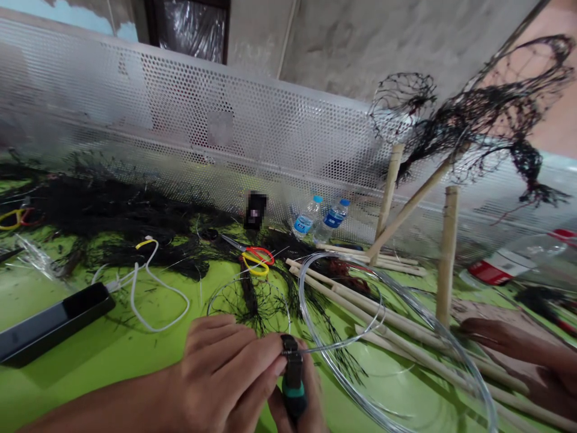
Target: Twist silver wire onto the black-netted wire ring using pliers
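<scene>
Low in the middle, my left hand point(229, 373) is closed, its thumb and fingers pinched on the wire beside the pliers' jaws. My right hand point(315, 397), partly hidden, grips pliers point(294, 373) with a dark head and a teal-and-black handle. A strand of silvery wire point(324, 347) runs from the pliers' jaws to a large wire coil point(311, 307) on the right. Just beyond my hands, a thin wire loop point(210, 300) lies around black netting point(252, 304).
Scissors point(256, 261), bamboo sticks point(387, 322), two water bottles point(308, 218) and a black netting heap point(103, 204) lie beyond. A black box point(58, 325) and white cord point(135, 294) are left. Another person's hand point(509, 340) rests right, near upright bamboo point(447, 258).
</scene>
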### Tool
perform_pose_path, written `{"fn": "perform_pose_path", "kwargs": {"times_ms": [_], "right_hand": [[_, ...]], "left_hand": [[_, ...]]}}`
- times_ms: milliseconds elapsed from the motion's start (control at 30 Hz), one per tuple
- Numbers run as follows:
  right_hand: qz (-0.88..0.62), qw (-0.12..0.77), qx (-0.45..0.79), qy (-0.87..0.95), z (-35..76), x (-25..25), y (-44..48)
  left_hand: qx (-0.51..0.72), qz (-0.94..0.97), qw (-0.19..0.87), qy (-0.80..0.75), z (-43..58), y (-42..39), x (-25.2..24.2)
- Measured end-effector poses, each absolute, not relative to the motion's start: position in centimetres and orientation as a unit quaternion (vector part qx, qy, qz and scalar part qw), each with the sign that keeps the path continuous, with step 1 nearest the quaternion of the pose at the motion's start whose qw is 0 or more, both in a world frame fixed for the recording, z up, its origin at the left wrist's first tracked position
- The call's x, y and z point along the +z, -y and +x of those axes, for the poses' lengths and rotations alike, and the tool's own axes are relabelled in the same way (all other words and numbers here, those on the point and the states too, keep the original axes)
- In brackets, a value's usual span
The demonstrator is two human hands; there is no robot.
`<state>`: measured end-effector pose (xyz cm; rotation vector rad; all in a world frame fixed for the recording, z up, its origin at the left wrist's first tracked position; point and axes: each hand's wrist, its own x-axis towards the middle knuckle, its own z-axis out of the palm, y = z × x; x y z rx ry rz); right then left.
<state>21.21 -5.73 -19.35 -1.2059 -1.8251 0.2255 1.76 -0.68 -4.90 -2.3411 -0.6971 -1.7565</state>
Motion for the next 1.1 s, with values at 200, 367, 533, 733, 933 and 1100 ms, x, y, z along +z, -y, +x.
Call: {"fn": "perform_pose_path", "kwargs": {"times_ms": [200,367,533,733,933,1100], "right_hand": [[-0.495,0.440,0.079,0.745,21.4,-19.1,5.6],[-0.466,0.445,-0.031,0.765,21.8,-18.5,4.7],[-0.438,0.453,-0.038,0.775,21.7,-16.3,3.2],[-0.416,0.457,-0.027,0.786,21.9,-14.5,0.9],[-0.387,0.464,-0.043,0.796,22.1,-14.2,-0.1],[-0.400,0.467,-0.068,0.786,21.9,-14.2,-0.1]], "left_hand": [[-0.578,-0.777,0.015,0.248,1.9,1.0,-4.7],[-0.567,-0.788,-0.055,0.233,1.7,1.4,-4.1],[-0.541,-0.799,-0.127,0.230,1.0,1.5,-3.9],[-0.495,-0.805,-0.215,0.248,0.2,1.6,-4.3],[-0.498,-0.788,-0.290,0.215,0.1,1.9,-3.8],[-0.498,-0.769,-0.349,0.198,0.1,2.1,-3.0]]}}
